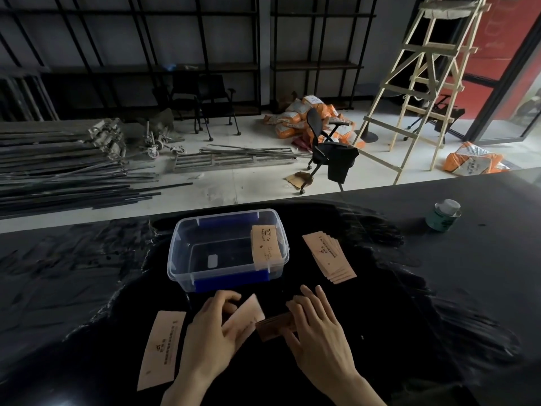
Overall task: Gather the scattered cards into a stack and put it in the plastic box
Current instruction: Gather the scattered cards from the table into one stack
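Cards (pixel 273 322) tan, printed, squared on edge; left hand (pixel 215 326), right hand (pixel 317 323) grips clamped on them.

Right hand (pixel 314 326) covers card stack (pixel 273 325); card print unreadable.

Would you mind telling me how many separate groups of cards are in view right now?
4: a stack leaning inside the plastic box, a fanned pile right of it, one card lying at near left, and cards held between the left hand and right hand.
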A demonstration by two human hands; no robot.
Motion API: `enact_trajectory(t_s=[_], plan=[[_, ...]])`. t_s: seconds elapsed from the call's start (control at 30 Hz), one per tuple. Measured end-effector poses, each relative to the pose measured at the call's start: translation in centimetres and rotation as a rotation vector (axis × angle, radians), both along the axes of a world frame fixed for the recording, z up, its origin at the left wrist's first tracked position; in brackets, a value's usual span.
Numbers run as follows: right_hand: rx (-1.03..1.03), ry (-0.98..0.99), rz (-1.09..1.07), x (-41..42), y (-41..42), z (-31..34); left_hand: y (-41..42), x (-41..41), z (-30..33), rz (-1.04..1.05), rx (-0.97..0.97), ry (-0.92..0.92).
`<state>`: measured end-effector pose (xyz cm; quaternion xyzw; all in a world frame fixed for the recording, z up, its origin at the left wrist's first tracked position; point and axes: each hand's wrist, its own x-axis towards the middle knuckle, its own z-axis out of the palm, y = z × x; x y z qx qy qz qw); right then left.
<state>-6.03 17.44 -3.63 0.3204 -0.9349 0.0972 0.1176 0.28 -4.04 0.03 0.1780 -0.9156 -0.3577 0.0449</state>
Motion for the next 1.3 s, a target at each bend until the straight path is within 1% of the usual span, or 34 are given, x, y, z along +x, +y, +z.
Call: enact_trajectory(t_s=[0.1, 0.17, 0.23, 0.3, 0.37, 0.43, 0.5, 0.53, 0.6, 0.63, 0.7, 0.77, 0.83, 0.87, 0.93, 0.97, 1.07, 1.17, 1.23, 1.3], plan=[[-0.063, -0.032, -0.011, 0.1, -0.3, 0.0, 0.9, -1.2, 0.6, -0.057, 0.128, 0.137], [-0.135, -0.062, -0.013, 0.3, -0.3, -0.1, 2.0, -1.9, 0.9, -0.150, 0.194, 0.135], [-0.166, -0.064, 0.007, 0.3, -0.2, -0.3, 3.7, -2.2, 1.0, -0.239, 0.365, 0.106], [-0.131, -0.038, 0.059, 0.2, 0.0, -0.6, 5.3, -2.2, 0.7, -0.210, 0.538, 0.125], [-0.074, -0.010, 0.091, 0.0, 0.0, -0.8, 6.2, -2.0, 0.1, -0.092, 0.581, 0.174], [-0.024, 0.011, 0.074, -0.3, -0.1, -0.9, 5.5, -1.7, -0.4, 0.078, 0.488, 0.252], [-0.007, 0.039, 0.051, -0.4, -0.3, -1.1, 3.4, -0.9, -0.8, 0.240, 0.262, 0.301], [-0.019, 0.050, 0.049, -0.4, -0.5, -1.2, 2.0, -0.4, -1.0, 0.310, 0.103, 0.270], [-0.059, 0.048, 0.065, -0.4, -0.8, -1.1, -0.9, 0.7, -1.3, 0.446, -0.194, 0.106], [-0.070, 0.037, 0.075, -0.4, -1.1, -1.1, -2.1, 1.3, -1.5, 0.499, -0.279, -0.004], [-0.068, 0.013, 0.095, -0.4, -1.8, -0.8, -3.6, 2.7, -1.8, 0.546, -0.342, -0.176], [-0.064, -0.001, 0.119, -0.3, -2.6, -0.4, -4.1, 3.6, -2.0, 0.538, -0.381, -0.236], [-0.069, -0.021, 0.142, -0.2, -3.6, -0.3, -4.5, 4.1, -1.8, 0.513, -0.382, -0.222], [-0.071, -0.031, 0.151, -0.1, -3.9, -0.3, -4.7, 3.9, -1.5, 0.495, -0.343, -0.193], [-0.065, -0.041, 0.179, 0.1, -5.0, -0.3, -5.3, 3.9, -1.2, 0.466, -0.199, -0.100], [-0.054, -0.036, 0.197, 0.3, -5.6, -0.4, -5.6, 3.9, -1.1, 0.428, -0.140, -0.042], [-0.043, -0.001, 0.270, 1.2, -7.3, -0.8, -5.6, 3.7, 0.1, 0.256, -0.044, 0.093], [-0.067, -0.029, 0.246, 1.7, -8.1, -0.9, -4.4, 2.8, 1.1, 0.079, 0.030, 0.097], [-0.140, -0.099, 0.193, 2.0, -8.3, -0.8, -3.0, 2.0, 1.5, -0.040, 0.053, 0.041], [-0.182, -0.123, 0.179, 2.1, -8.3, -0.9, -1.8, 1.2, 1.7, -0.099, 0.066, 0.024]])
